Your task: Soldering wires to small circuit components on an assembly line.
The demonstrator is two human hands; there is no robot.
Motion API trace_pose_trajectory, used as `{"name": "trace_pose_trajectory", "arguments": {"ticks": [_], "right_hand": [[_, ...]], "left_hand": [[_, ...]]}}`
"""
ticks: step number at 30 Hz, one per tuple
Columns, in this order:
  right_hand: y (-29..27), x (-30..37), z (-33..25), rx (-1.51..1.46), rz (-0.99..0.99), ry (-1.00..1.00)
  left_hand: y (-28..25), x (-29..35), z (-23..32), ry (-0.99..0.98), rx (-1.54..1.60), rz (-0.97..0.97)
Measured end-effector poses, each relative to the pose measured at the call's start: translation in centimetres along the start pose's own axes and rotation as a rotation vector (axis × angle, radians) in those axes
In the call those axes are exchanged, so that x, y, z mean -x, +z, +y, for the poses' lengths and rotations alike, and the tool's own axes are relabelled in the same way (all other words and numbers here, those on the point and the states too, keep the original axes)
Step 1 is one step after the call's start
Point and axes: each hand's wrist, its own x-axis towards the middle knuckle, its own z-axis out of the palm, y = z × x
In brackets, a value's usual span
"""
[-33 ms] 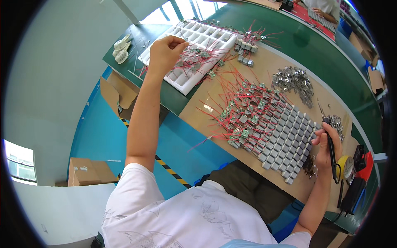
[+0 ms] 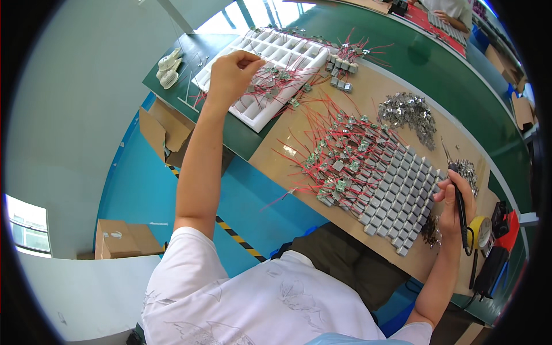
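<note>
My left hand (image 2: 234, 72) reaches out over the white tray (image 2: 257, 122), thumb and fingers pinched together. Whatever is between those fingertips, if anything, is too small to make out. Small green circuit boards with red wires (image 2: 270, 80) lie in and across the tray's slots. My right hand (image 2: 460, 201) grips a soldering iron (image 2: 458, 192) by its dark handle, its thin metal tip pointing up and away. Left of that hand, rows of grey rectangular cells (image 2: 399, 198) stand packed together. More circuit boards with red wires (image 2: 339, 158) cover the left part of these rows.
Piles of small metal pieces (image 2: 409, 112) lie behind the cells. Yellow tape (image 2: 479, 231) and a black tool with a red part (image 2: 494, 264) sit at the right. A cardboard box (image 2: 164, 129) stands below the table's left edge. Across the table, another person's hand (image 2: 441, 15) shows.
My left hand has shifted very slightly to the right over the tray. My right hand and the soldering iron look unmoved.
</note>
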Motion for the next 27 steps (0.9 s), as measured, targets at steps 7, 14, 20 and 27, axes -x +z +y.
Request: {"name": "trace_pose_trajectory", "arguments": {"ticks": [7, 14, 20, 27], "right_hand": [[0.1, -0.1, -0.3, 0.011, 0.000, -0.012], [0.1, -0.2, -0.3, 0.023, -0.001, -0.041], [0.1, -0.3, -0.5, 0.031, 0.003, -0.048], [0.0, -0.4, -0.5, 0.038, -0.002, -0.063]], "left_hand": [[2.2, -0.4, 0.3, -0.046, -0.341, -0.316], [3.0, -0.6, 0.6, 0.266, -0.441, -0.367], [4.6, -0.3, 1.0, 0.417, -0.544, -0.387], [3.3, -2.1, 1.1, 0.244, -0.223, -0.187]]}}
